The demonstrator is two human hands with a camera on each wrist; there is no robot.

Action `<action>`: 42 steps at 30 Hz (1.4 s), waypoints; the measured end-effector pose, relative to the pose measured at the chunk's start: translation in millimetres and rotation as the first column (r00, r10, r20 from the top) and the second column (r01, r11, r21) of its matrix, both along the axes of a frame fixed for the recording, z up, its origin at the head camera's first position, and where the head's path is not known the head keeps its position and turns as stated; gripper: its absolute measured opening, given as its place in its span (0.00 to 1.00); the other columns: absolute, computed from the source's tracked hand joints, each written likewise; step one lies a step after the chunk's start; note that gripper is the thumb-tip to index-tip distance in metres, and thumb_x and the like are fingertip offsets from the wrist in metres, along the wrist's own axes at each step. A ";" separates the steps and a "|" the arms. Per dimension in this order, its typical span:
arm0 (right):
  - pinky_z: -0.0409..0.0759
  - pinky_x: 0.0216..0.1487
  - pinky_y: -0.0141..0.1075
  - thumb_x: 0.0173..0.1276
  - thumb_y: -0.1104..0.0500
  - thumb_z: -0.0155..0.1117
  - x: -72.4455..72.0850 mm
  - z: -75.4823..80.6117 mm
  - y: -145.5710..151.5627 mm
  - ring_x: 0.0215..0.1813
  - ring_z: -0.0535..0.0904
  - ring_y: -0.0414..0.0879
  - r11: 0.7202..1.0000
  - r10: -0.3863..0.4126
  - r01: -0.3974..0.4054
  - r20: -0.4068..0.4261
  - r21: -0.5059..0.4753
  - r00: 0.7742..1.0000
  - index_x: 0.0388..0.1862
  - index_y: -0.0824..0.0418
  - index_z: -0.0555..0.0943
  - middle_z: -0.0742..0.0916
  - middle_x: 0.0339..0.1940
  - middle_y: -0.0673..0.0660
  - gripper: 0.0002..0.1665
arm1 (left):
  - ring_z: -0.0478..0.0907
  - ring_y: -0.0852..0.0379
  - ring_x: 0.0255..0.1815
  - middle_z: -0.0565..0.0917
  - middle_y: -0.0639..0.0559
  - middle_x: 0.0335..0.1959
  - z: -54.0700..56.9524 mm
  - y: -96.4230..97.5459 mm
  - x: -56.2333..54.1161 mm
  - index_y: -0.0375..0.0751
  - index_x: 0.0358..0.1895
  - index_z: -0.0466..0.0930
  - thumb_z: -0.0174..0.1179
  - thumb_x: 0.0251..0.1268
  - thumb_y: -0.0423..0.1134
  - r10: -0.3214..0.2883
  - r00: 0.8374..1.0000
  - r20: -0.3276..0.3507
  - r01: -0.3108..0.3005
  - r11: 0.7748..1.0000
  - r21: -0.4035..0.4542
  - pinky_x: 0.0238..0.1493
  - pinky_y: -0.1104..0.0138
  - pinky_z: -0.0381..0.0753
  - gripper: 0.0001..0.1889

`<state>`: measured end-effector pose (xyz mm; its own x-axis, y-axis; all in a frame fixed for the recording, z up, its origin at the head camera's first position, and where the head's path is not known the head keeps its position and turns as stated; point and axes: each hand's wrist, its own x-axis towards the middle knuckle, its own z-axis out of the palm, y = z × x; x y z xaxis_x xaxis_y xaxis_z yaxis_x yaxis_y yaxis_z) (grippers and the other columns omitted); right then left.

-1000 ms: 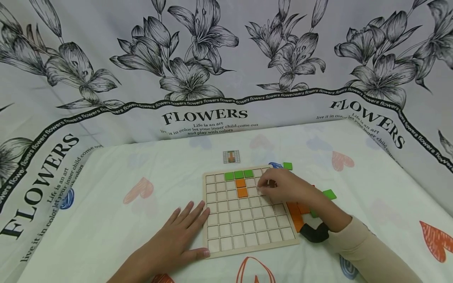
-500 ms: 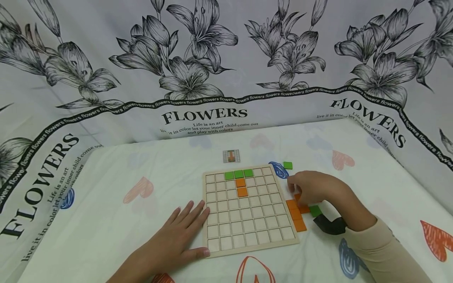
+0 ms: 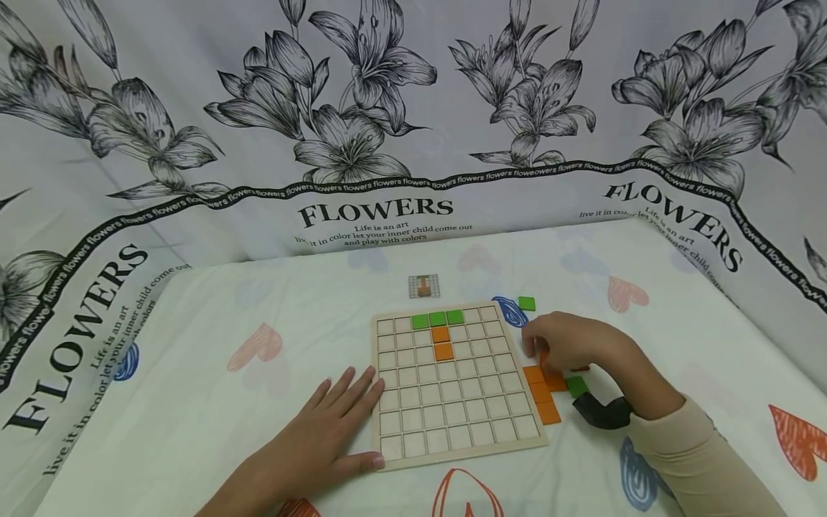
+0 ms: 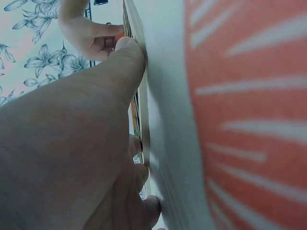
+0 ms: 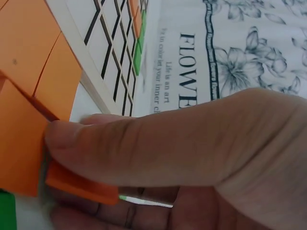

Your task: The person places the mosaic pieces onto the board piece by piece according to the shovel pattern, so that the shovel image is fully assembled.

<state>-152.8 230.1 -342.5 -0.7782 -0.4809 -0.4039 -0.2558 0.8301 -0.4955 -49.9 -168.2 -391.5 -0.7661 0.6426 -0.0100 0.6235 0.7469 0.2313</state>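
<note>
My right hand (image 3: 571, 341) is just past the right edge of the wooden grid board (image 3: 455, 413), over the loose tiles. Between its thumb and fingers it pinches an orange square tile (image 5: 81, 184), seen best in the right wrist view. Flat orange tiles (image 3: 541, 393) lie close by, against the board's edge. My left hand (image 3: 326, 441) rests on the cloth with fingers spread, fingertips and thumb at the board's left edge. On the board, a row of green tiles (image 3: 438, 319) fills cells at the far side, with two orange tiles (image 3: 444, 351) in a column below its middle.
A small pattern card (image 3: 423, 286) lies beyond the board. One green tile (image 3: 527, 303) sits off the far right corner, another green tile (image 3: 576, 386) beside the loose orange ones. A black strap (image 3: 604, 413) is at the right wrist. Flower-printed fabric (image 3: 375, 208) rises behind.
My right hand has moved from over the board to the loose tiles on the right and now pinches an orange tile there. The left hand and the tiles on the board stay put.
</note>
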 end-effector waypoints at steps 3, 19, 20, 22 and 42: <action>0.77 0.25 0.36 0.53 0.75 0.67 -4.6 -4.0 4.4 0.24 0.73 0.45 0.998 0.019 -0.021 -0.046 -0.053 0.999 0.41 0.56 0.81 0.80 0.31 0.53 0.19 | 0.48 0.39 0.79 0.52 0.46 0.81 -0.8 0.4 0.0 0.44 0.81 0.53 0.45 0.69 0.72 0.000 1.000 -0.004 0.000 1.000 0.002 0.72 0.39 0.54 0.47; 0.81 0.40 0.40 0.60 0.74 0.66 -13.5 -6.8 7.5 0.37 0.79 0.47 0.986 -0.026 -0.003 -0.172 -0.168 0.985 0.33 0.57 0.85 0.84 0.32 0.49 0.12 | 0.45 0.40 0.80 0.50 0.46 0.81 -5.2 -0.6 -1.1 0.44 0.81 0.53 0.46 0.68 0.73 0.015 1.000 -0.008 -0.015 1.000 -0.010 0.73 0.41 0.51 0.48; 0.81 0.40 0.40 0.60 0.73 0.66 -13.5 -6.6 7.6 0.37 0.79 0.47 0.986 -0.026 -0.004 -0.177 -0.167 0.984 0.32 0.56 0.85 0.84 0.31 0.48 0.12 | 0.45 0.40 0.80 0.50 0.46 0.81 -5.3 -0.7 -1.0 0.44 0.81 0.53 0.46 0.68 0.73 0.016 1.000 -0.008 -0.016 1.000 -0.009 0.73 0.41 0.51 0.48; 0.82 0.40 0.41 0.61 0.73 0.66 -13.7 -6.4 7.8 0.37 0.80 0.46 0.986 -0.029 -0.001 -0.180 -0.165 0.983 0.31 0.56 0.86 0.85 0.30 0.47 0.12 | 0.46 0.40 0.80 0.50 0.46 0.81 -5.1 -0.8 -0.8 0.44 0.81 0.53 0.46 0.68 0.73 0.016 1.000 -0.008 -0.016 1.000 -0.008 0.73 0.41 0.52 0.48; 0.82 0.34 0.38 0.62 0.70 0.70 -15.3 -3.4 12.0 0.38 0.81 0.48 0.980 -0.114 0.093 -0.113 -0.177 0.987 0.31 0.58 0.88 0.87 0.35 0.51 0.07 | 0.47 0.39 0.80 0.51 0.46 0.81 -2.8 -0.5 -0.4 0.44 0.81 0.52 0.45 0.69 0.72 -0.001 1.000 -0.023 0.001 1.000 -0.007 0.72 0.40 0.54 0.47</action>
